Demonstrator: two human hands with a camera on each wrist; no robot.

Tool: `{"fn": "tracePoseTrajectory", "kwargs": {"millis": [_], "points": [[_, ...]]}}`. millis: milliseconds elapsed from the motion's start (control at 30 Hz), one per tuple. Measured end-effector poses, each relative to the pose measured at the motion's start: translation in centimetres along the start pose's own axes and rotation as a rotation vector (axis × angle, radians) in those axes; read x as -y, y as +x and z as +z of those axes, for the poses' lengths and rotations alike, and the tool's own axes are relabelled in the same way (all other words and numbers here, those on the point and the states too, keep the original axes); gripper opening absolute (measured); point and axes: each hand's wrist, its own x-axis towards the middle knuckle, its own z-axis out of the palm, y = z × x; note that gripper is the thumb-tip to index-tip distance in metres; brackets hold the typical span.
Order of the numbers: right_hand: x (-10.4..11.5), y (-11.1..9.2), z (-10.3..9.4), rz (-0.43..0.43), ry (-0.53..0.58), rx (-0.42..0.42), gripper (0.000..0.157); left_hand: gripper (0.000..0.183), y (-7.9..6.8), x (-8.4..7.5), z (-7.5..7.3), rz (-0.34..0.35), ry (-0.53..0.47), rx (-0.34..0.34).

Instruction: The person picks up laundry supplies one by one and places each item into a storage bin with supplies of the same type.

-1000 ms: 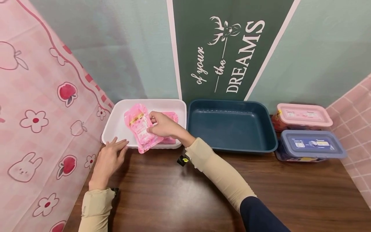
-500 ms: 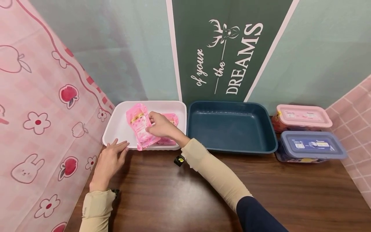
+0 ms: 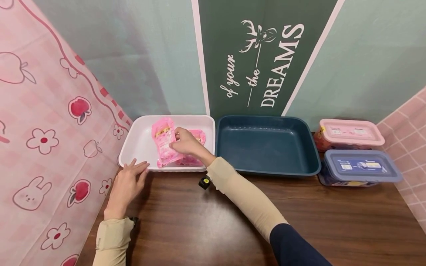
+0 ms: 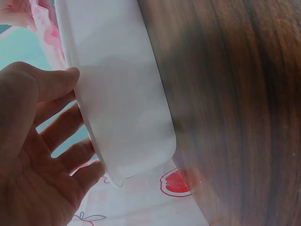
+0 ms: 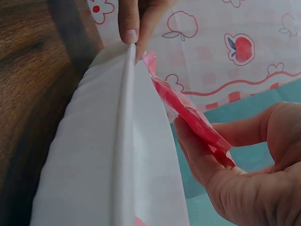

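Observation:
My right hand (image 3: 187, 142) pinches a shiny pink pouch (image 3: 164, 138) by its right edge, thumb on one face and fingers behind. In the right wrist view the pouch (image 5: 190, 110) is seen nearly edge-on, tilted, above the white tray. A second pink pouch (image 3: 199, 136) lies in the tray's right part, partly covered by my right hand. My left hand (image 3: 128, 184) rests relaxed fingers on the front left rim of the white tray (image 3: 136, 129). In the left wrist view the thumb and fingertips (image 4: 70, 77) touch that rim (image 4: 89, 127).
A dark blue tray (image 3: 266, 147) stands right beside the white one. Farther right are a pink-lidded box (image 3: 351, 133) and a blue-lidded box (image 3: 361, 166). Patterned cloth (image 3: 43, 140) hangs at the left, and a green backdrop (image 3: 259, 55) rises behind the trays on the brown table (image 3: 186, 221).
The held pouch has shifted slightly right and turned more upright, its lower end now within the white tray's outline. My left hand has stayed at the rim.

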Motion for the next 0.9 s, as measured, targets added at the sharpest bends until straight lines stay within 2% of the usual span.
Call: {"fn": "tracePoseTrajectory", "kwargs": {"millis": [333,600,900], "points": [[-1.2,1.9,1.8,0.015,0.065,-0.056,0.022,0.023,0.2,0.1,-0.1,0.003,0.006,-0.009],[-1.1,2.3,3.2,0.12,0.159,-0.049,0.02,0.023,0.2,0.3,-0.2,0.007,0.008,-0.011],[-2.3,2.7,3.6,0.151,0.124,-0.054,0.023,0.023,0.2,0.2,-0.1,0.003,0.01,-0.008]]}}
